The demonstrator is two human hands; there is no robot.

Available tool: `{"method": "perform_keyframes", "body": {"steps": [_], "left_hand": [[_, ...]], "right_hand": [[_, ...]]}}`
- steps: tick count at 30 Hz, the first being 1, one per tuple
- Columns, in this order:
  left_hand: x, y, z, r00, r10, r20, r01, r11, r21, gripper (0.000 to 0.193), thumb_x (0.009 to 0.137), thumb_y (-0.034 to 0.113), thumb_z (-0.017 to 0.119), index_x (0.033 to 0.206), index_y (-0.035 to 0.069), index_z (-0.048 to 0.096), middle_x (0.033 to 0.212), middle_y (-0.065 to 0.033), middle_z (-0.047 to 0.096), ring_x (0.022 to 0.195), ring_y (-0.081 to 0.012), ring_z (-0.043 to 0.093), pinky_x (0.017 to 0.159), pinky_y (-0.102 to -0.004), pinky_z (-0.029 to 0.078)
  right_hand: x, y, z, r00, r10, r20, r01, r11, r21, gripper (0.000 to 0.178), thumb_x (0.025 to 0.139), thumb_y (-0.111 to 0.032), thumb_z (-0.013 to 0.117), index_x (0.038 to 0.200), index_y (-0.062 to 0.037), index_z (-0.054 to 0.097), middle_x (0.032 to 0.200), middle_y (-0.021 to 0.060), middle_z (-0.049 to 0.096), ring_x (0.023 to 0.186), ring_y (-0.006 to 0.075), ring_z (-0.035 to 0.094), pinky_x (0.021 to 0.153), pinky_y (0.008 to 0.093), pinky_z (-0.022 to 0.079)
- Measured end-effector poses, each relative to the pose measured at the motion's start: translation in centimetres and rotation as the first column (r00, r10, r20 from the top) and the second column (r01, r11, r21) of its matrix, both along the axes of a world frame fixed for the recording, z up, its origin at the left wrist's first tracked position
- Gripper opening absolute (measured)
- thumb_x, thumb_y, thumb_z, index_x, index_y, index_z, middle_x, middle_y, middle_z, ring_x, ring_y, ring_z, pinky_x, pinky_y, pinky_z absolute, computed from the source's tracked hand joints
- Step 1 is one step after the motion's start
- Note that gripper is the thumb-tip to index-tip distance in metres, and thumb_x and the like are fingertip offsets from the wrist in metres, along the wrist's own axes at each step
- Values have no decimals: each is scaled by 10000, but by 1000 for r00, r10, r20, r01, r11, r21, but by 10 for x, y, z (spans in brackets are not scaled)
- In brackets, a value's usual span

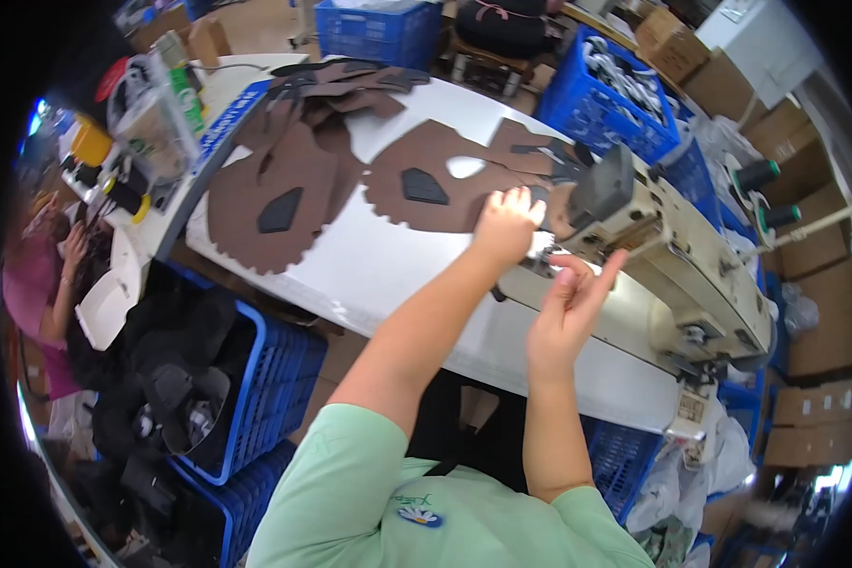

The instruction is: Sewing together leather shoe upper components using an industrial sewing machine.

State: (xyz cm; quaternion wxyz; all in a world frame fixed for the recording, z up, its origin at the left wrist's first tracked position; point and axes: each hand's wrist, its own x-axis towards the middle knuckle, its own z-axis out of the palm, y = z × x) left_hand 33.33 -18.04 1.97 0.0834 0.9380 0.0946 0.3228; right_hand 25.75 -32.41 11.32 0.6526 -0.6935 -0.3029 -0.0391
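A sewing machine point(653, 246) stands at the right of the white table point(369, 284). Beside its needle area, my left hand point(508, 225) rests with bent fingers gripping the edge of a brown fabric piece point(412, 151). That piece has a scalloped edge, an oval hole and a black patch point(424, 186), and its right end reaches the machine head. My right hand point(570, 317) is raised in front of the machine, fingers apart and one stretched toward it, with nothing visible in it. More brown pieces point(256, 199) lie stacked to the left, one with a black patch.
A blue crate point(284, 379) of black items stands at the lower left. Other blue crates point(374, 38) are behind the table, one point(606, 95) holding grey-white material. Thread spools point(781, 216) stand right of the machine. Another person point(52, 275) sits at the far left.
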Motion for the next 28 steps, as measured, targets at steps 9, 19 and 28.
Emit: {"method": "perform_keyframes", "body": {"steps": [9, 19, 28], "left_hand": [[0, -3, -2, 999, 42, -22, -41, 999, 7, 423, 779, 257, 635, 1156, 66, 621, 1266, -211, 600, 1170, -305, 561, 968, -448, 409], [2, -1, -5, 999, 30, -13, -30, 999, -21, 435, 778, 241, 637, 1172, 57, 618, 1268, -214, 598, 1178, -307, 560, 983, -453, 405], [22, 18, 3, 940, 21, -340, -1, 998, 59, 568, 784, 230, 637, 1329, 104, 542, 1367, -206, 526, 1195, -278, 526, 926, -416, 397]], "right_hand": [[27, 31, 12, 969, -196, 149, 165, 966, 200, 673, 1027, -162, 474, 1523, 47, 70, 1126, 111, 590, 787, 92, 501, 665, 218, 431], [27, -5, -23, 970, -77, 232, 45, 989, 138, 187, 959, -108, 527, 1095, -12, 613, 1018, 111, 681, 691, 81, 530, 639, 214, 438], [16, -53, -50, 975, 214, 61, -205, 969, -136, 490, 963, -176, 560, 1416, -17, 462, 1207, 159, 657, 749, 88, 584, 693, 220, 472]]}}
